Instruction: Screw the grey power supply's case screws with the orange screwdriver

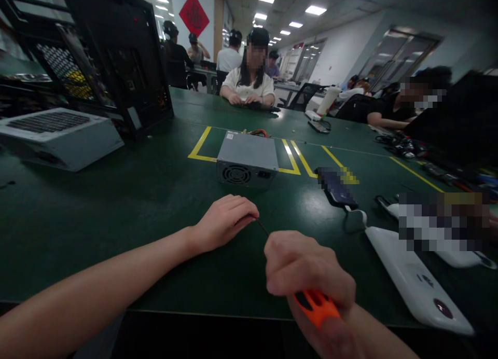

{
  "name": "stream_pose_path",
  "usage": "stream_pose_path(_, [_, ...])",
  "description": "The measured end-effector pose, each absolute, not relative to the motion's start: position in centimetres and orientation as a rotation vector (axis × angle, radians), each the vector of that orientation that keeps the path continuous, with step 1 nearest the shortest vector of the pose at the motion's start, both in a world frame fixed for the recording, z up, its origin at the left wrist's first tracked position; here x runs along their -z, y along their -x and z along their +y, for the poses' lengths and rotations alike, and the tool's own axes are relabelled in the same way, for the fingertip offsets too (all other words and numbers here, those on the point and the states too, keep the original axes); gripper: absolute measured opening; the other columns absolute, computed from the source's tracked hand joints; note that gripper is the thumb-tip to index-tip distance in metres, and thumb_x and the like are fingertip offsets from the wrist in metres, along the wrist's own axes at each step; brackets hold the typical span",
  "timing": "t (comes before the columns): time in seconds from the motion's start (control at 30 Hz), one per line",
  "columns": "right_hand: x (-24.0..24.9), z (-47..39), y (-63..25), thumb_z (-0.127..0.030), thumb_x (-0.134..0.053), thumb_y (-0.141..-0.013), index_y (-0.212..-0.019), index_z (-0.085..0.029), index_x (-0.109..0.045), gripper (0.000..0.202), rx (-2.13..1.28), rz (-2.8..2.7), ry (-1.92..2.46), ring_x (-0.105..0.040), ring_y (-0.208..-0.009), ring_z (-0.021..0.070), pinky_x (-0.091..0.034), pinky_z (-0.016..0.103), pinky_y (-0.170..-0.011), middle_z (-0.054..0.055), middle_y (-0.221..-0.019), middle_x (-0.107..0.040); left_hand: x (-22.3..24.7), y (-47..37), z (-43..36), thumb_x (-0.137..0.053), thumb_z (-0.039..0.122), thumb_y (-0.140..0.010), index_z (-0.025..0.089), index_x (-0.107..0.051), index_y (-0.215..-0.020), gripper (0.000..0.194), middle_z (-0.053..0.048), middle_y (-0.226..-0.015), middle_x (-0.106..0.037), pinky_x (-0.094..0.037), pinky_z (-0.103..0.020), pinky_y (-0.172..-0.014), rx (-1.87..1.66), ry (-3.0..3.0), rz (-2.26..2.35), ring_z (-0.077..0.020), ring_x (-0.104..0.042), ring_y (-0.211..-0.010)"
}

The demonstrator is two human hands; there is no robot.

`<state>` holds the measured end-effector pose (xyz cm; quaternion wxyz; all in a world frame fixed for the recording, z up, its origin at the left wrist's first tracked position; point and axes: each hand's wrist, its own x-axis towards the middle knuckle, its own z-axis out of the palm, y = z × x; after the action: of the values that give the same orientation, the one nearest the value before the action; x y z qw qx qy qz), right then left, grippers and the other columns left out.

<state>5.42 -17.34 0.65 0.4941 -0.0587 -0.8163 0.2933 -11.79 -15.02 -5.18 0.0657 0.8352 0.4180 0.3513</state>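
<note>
In the head view my right hand [307, 263] is wrapped around the orange and black handle of a screwdriver [317, 307]. Its thin dark shaft slants up and left to my left hand [227, 219], whose fingers are closed over the tip end, so the tip is hidden. Both hands are low over the green table [155, 203], near its front edge. Just beyond them sits a grey power supply unit [248, 159], its round fan grille and power socket facing me, with coloured wires behind it.
A second power supply [62, 136] lies at the left beside an open black computer case [128, 63]. To the right are a phone [336, 188] and a white power bank [420, 281] joined by a cable. Yellow tape [198, 143] marks the table. A person [249, 84] sits opposite.
</note>
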Motion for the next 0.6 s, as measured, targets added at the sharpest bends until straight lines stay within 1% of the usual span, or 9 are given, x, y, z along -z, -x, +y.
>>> stream_pose_path(0.07, [-0.2, -16.8, -4.8, -0.048, -0.033, -0.086, -0.072, -0.02, -0.057, 0.039, -0.624, -1.954, 0.145, -0.055, -0.054, 0.015, -0.044, 0.031, -0.054, 0.002, -0.058, -0.057, 5.5, 12.2, -14.5, -0.042, 0.02, -0.09, 0.018, -0.055, -0.093, 0.013, -0.002, -0.095, -0.061, -0.044, -0.028, -0.077, -1.071, -2.512, 1.319, -0.0134, -0.055, -0.088])
stream_pose_path(0.13, [0.2, -16.1, -4.3, -0.05, -0.037, -0.083, -0.073, -0.019, -0.058, 0.039, -0.417, -2.023, 0.145, -0.058, -0.061, 0.0171, -0.045, 0.035, -0.061, 0.005, -0.066, -0.063, 5.6, 12.5, -14.0, -0.041, 0.021, -0.09, 0.019, -0.056, -0.09, 0.015, -0.003, -0.096, -0.058, -0.044, -0.027, -0.076, -1.123, -2.481, 1.426, -0.0138, -0.054, -0.088])
stream_pose_path(0.2, [0.5, -15.4, -4.1, -0.05, -0.039, -0.082, -0.076, -0.018, -0.058, 0.037, -0.249, -2.125, 0.112, -0.058, -0.061, 0.0171, -0.044, 0.034, -0.059, 0.006, -0.07, -0.066, 5.6, 12.6, -13.4, -0.04, 0.022, -0.09, 0.02, -0.058, -0.09, 0.018, -0.003, -0.094, -0.057, -0.044, -0.026, -0.073, -1.142, -2.464, 1.544, -0.0137, -0.054, -0.086])
stream_pose_path(0.3, [1.1, -14.3, -4.7, -0.048, -0.042, -0.079, -0.082, -0.017, -0.058, 0.035, -0.158, -2.263, 0.01, -0.058, -0.057, 0.0152, -0.044, 0.028, -0.049, 0.006, -0.071, -0.066, 5.5, 12.3, -12.4, -0.04, 0.024, -0.09, 0.022, -0.059, -0.094, 0.019, -0.001, -0.093, -0.06, -0.043, -0.023, -0.069, -1.079, -2.461, 1.651, -0.0123, -0.056, -0.082])
stream_pose_path(0.4, [2.1, -13.0, -5.8, -0.047, -0.047, -0.075, -0.083, -0.017, -0.059, 0.033, -0.012, -2.374, -0.081, -0.057, -0.054, 0.0145, -0.043, 0.026, -0.045, 0.006, -0.071, -0.066, 5.5, 11.5, -11.3, -0.044, 0.024, -0.088, 0.024, -0.059, -0.096, 0.017, 0.001, -0.093, -0.063, -0.043, -0.021, -0.067, -1.101, -2.359, 1.702, -0.012, -0.059, -0.08])
stream_pose_path(0.53, [3.6, -11.4, -6.8, -0.047, -0.055, -0.07, -0.085, -0.014, -0.059, 0.037, 0.143, -2.447, -0.157, -0.056, -0.051, 0.0147, -0.041, 0.026, -0.042, 0.009, -0.075, -0.067, 5.6, 10.6, -9.8, -0.05, 0.021, -0.085, 0.021, -0.059, -0.091, 0.012, 0.001, -0.086, -0.065, -0.046, -0.024, -0.071, -1.315, -2.101, 1.585, -0.0129, -0.061, -0.079])
stream_pose_path(0.6, [4.0, -10.9, -6.9, -0.046, -0.055, -0.07, -0.086, -0.013, -0.059, 0.037, 0.148, -2.437, -0.135, -0.057, -0.055, 0.0153, -0.043, 0.027, -0.045, 0.01, -0.079, -0.066, 5.8, 10.4, -9.2, -0.051, 0.021, -0.084, 0.019, -0.059, -0.091, 0.011, 0.0, -0.087, -0.066, -0.048, -0.026, -0.075, -1.412, -1.929, 1.446, -0.0135, -0.062, -0.081])
